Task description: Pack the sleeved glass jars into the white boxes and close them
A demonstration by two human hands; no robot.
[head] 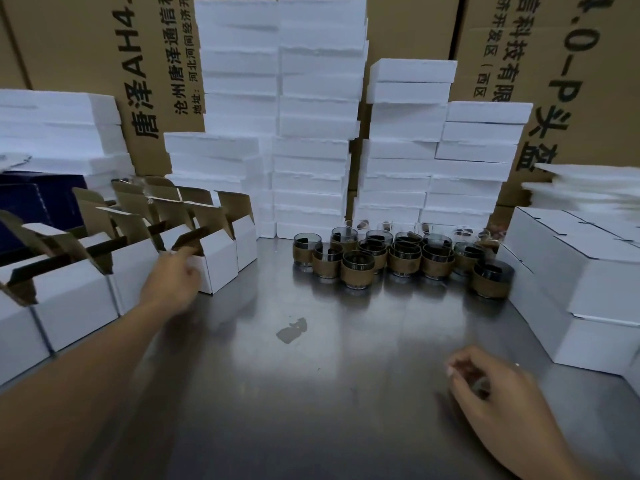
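A shiny steel tabletop (311,382) has a dark smudge (292,330) at its middle. The sleeved jars (401,254) cluster at one o'clock, in front of white stacks (311,133) and brown cartons (69,46) at twelve. Open white boxes (218,268) line nine to ten o'clock. Closed boxes (571,271) stand at three. The left hand (173,278) touches an open box, though I cannot tell whether it grips. The right hand (485,379) hovers loosely curled and empty.
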